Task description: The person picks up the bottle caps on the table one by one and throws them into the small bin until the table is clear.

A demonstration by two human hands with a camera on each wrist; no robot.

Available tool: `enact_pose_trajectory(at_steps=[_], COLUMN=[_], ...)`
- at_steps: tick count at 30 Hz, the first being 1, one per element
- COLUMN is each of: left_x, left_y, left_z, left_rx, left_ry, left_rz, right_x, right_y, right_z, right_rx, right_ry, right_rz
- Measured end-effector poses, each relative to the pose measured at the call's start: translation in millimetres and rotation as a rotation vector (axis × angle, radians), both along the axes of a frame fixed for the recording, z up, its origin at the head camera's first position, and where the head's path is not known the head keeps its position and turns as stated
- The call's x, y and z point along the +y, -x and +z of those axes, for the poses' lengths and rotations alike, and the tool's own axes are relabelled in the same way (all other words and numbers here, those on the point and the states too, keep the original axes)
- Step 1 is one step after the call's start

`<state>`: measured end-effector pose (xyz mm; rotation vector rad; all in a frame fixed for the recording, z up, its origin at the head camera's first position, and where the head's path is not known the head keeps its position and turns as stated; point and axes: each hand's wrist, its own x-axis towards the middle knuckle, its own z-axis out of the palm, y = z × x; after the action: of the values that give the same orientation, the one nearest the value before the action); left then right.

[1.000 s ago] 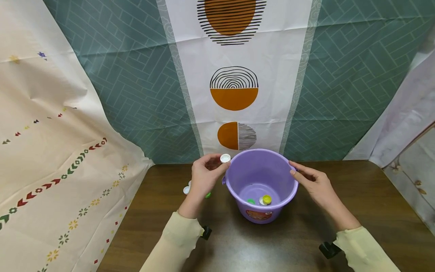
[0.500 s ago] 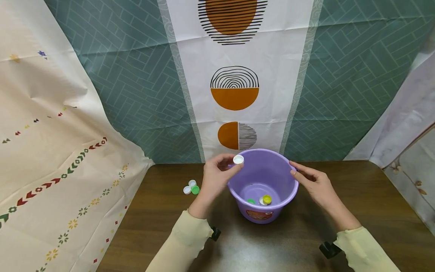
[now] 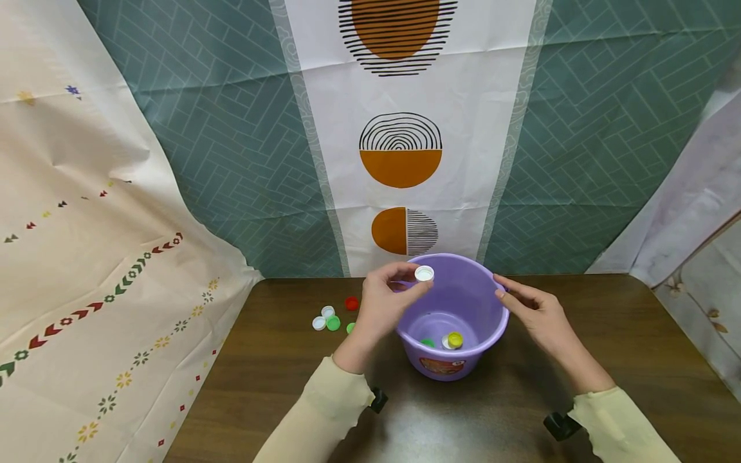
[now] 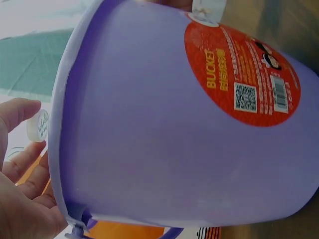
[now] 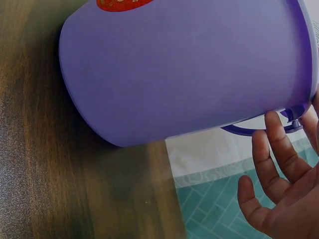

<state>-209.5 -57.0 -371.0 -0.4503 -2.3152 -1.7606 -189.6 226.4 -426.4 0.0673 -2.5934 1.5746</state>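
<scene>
A purple bucket [image 3: 448, 283] stands upright on the table, its red label [image 4: 244, 74] on the outer wall. My left hand [image 3: 382, 302] pinches a white bottle cap [image 3: 424, 273] between thumb and finger above the bucket's left rim; in the left wrist view the cap [image 4: 39, 125] shows dark writing. On the opposite side, my right hand [image 3: 535, 312] grips the rim with thumb and fingers; its other fingers [image 5: 279, 149] spread near the purple handle [image 5: 244, 131]. Inside at the bottom lie a yellow cap [image 3: 455, 340], a green cap [image 3: 427, 343] and a partly covered white one.
Left of the bucket, several caps lie on the dark wooden table [image 3: 255, 386]: two white caps [image 3: 328, 312], a green cap [image 3: 332, 323], a red cap [image 3: 352, 303] and another green one partly hidden by my left arm. Patterned cloths [image 3: 231, 161] hang behind.
My left hand has moved right with the white cap, from outside the rim to over the bucket's opening, uncovering the caps on the table. The right hand and bucket have stayed put.
</scene>
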Motion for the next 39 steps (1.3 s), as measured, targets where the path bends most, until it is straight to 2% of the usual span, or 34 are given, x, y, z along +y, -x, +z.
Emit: enact_pose_trajectory(at_steps=[9, 16, 23, 27, 32, 35, 39], left_x=[6.7, 8.3, 9.8, 9.8, 9.0, 8.3, 7.6], left_y=[0.1, -20.7, -21.9, -19.3, -8.0, -2.1, 1.9], left_z=[0.8, 30.4, 31.7, 28.3, 12.3, 4.4, 0.6], left_rx=[-0.003, -0.034, -0.044, -0.069, -0.09, -0.071, -0.017], left_ry=[-0.018, 0.0, -0.006, 0.005, 0.012, 0.021, 0.032], left_rz=[-0.024, -0.064, -0.061, -0.046, -0.021, -0.011, -0.009], right_x=[0, 0, -1, -2, -2, -2, -1], right_y=[-0.4, -0.6, -1.3, -1.5, -1.1, -0.6, 0.3], right_z=[-0.7, -2.1, -2.1, -1.3, -0.5, -0.6, -0.5], right_rx=[0.001, -0.001, 0.019, 0.011, -0.001, -0.001, 0.008], right_ry=[0.007, 0.007, -0.001, 0.004, 0.004, 0.002, -0.011], right_rz=[0.006, 0.003, 0.02, 0.015, 0.005, 0.001, 0.004])
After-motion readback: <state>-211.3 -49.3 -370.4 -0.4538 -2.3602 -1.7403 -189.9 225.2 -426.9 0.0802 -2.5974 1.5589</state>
